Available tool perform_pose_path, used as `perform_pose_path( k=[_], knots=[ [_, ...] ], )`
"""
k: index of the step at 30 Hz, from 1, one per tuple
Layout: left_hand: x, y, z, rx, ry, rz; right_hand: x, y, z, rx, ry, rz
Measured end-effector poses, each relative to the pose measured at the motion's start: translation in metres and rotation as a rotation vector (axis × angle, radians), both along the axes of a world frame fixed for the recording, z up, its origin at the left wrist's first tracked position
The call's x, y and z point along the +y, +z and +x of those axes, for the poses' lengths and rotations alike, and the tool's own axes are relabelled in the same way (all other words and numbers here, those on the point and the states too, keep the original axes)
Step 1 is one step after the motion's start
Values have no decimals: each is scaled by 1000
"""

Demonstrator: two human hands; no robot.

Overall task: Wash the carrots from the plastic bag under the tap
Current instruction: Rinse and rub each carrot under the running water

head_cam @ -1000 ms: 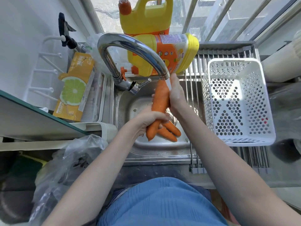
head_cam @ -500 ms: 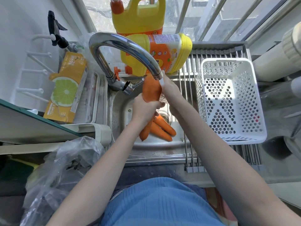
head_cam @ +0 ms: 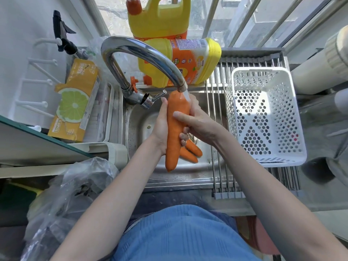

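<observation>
Bag: crumpled clear plastic bag [head_cam: 71, 187] on the counter, near left.
Sink: steel sink basin [head_cam: 139, 129]; two smaller orange carrots [head_cam: 190, 150] lie by the drain.
Left hand [head_cam: 162, 129]: fingers curled round the large orange carrot [head_cam: 175, 129], gripping it upright.
Right hand [head_cam: 199, 123]: thumb and fingers clasp the same carrot.
Tap: curved chrome tap [head_cam: 143, 53]; water strikes the carrot's top.
Basket: white perforated plastic basket [head_cam: 263, 155] on the right rack.
</observation>
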State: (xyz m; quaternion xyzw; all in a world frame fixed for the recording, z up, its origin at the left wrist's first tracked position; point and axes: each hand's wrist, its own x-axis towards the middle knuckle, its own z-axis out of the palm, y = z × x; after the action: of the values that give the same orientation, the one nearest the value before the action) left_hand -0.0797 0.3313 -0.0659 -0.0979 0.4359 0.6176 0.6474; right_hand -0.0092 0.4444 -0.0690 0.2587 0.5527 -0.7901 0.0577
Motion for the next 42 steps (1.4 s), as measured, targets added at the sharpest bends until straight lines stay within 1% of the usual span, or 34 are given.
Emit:
perform_pose_path(
  k=[2,4,6,7,9,10,11,13,14,15,16,18,19,20,21,23,24,25,27,28,31,32,34,36,39,41,42],
  knots=[
    [-1,1,1,-3,-2,-33,-4,0,3,-19,1,46],
    [3,2,6,47,-20,-83,-15,0,1,-82,-146,171],
    [9,6,12,156,-21,-119,-22,-1,-7,-133,-340,271],
    [11,8,16,199,1,-132,-24,-1,-11,-155,-398,281],
    [13,10,20,290,53,-194,-26,-3,-19,-195,-437,312],
    [13,9,22,368,60,-243,-25,-4,-21,-223,-451,334],
    [13,6,23,471,46,-293,-23,-3,-23,-258,-474,324],
    [14,3,21,678,0,-348,-18,-1,-30,-358,-554,180],
    [16,4,19,759,-30,-359,-16,0,-33,-384,-612,119],
    [19,3,16,811,-61,-352,-13,2,-37,-380,-654,118],
    [22,2,13,825,-83,-332,-11,1,-39,-351,-648,210],
    [27,0,6,820,-77,-327,-15,2,-34,-236,-537,449],
    [29,1,3,807,-66,-329,-19,0,-28,-170,-473,490],
    [29,-1,1,780,-57,-325,-22,0,-20,-116,-420,478],
    [29,-3,2,711,-41,-297,-22,-2,-13,-65,-374,444],
    [23,-2,0,490,-27,-227,-19,-10,2,22,-302,375],
    [20,0,-1,397,-52,-186,-16,-13,7,47,-278,346],
    [16,-1,-4,347,-102,-146,-14,-15,9,70,-274,293],
    [10,-3,-9,260,-185,-44,-12,-18,8,75,-318,189],
    [7,-6,-12,218,-208,-21,-14,-16,5,61,-358,174],
    [2,-10,-11,185,-239,9,-17,-12,-7,-72,-565,143],
    [1,-12,-9,179,-237,17,-17,-11,-9,-107,-610,167],
    [-3,-15,-6,131,-212,49,-16,-11,-10,-65,-577,242],
    [-6,-18,-7,23,-189,84,-20,-9,-7,-6,-451,246],
    [-10,-18,-13,-133,-231,97,-23,-9,-5,-34,-271,145],
    [-9,-17,-16,-132,-267,110,-20,-8,-7,-58,-255,1],
    [-7,-16,-16,-107,-279,95,-18,-6,-10,-71,-267,-25]
  ],
)
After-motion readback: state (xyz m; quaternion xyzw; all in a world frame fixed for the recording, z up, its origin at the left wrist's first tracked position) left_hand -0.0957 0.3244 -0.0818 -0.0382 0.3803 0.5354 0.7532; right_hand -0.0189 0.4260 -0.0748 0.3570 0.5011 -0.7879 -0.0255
